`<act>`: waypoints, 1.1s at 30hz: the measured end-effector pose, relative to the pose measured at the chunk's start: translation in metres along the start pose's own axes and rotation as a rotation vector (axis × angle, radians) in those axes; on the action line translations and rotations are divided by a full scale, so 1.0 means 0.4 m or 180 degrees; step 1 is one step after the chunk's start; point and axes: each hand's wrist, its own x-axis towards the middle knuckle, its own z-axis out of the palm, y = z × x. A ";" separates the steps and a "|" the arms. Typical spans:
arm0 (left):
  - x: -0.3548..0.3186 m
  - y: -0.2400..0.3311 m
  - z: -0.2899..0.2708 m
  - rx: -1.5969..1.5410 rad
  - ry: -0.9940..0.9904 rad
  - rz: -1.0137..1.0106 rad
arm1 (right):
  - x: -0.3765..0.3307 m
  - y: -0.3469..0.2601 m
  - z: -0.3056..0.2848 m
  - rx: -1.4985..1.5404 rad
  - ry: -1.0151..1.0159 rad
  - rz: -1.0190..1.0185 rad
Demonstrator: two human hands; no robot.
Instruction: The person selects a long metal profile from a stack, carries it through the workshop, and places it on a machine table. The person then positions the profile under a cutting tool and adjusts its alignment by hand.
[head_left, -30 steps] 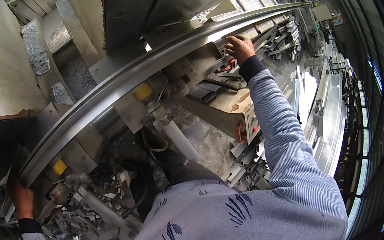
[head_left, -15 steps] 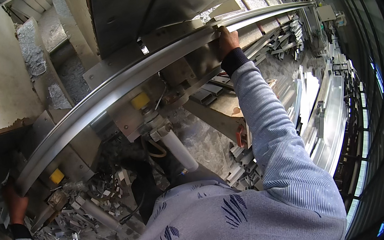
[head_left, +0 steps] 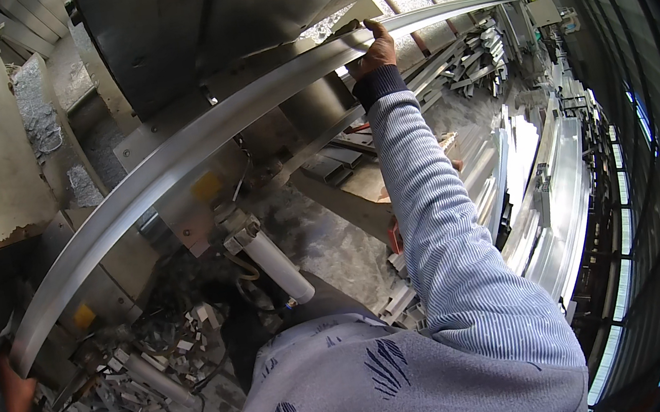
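**Aluminium profile held at both ends in front of the machine**

Aluminium profile (head_left: 195, 145) spans the view from lower left to upper right, a long, pale grey, smooth-faced strip that looks bowed only because of the lens. You hold it in the air at both ends, just in front of the big grey machine housing (head_left: 236, 17). Your right hand (head_left: 377, 49) is stretched far out, its grip closed over the upper edge of the strip with the fingers curled on top. Your left hand (head_left: 12, 394) is low at the near end; its grip seems wrapped about the tip, though how the fingers lie you cannot tell at the dark rim.

By the look of it, you are in the carrying and positioning step: the strip is lifted and rests on nothing that shows. The next move calls for keeping both ends level and steering the length clear of the white cylinder (head_left: 275, 264) and the heap of metal offcuts (head_left: 157, 357) below. Stacked profiles (head_left: 547, 192) lie to your right.
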 end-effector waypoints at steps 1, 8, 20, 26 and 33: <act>0.000 -0.008 0.001 0.0063 -0.0017 0.0013 | 0.004 -0.002 0.003 -0.0353 0.0192 0.0031; -0.005 -0.046 0.042 0.0426 0.0036 -0.0110 | 0.058 -0.007 -0.010 -0.0053 0.0260 0.0792; 0.023 -0.052 0.163 0.0462 0.0915 -0.0107 | 0.085 -0.012 0.026 -0.0764 0.0667 0.0779; -0.004 -0.101 0.069 0.0594 0.1017 0.0338 | 0.028 -0.039 0.052 -0.0160 0.0168 0.0542; 0.009 -0.143 0.042 0.0253 0.0471 0.0073 | 0.017 -0.019 0.053 0.0652 0.0053 0.0266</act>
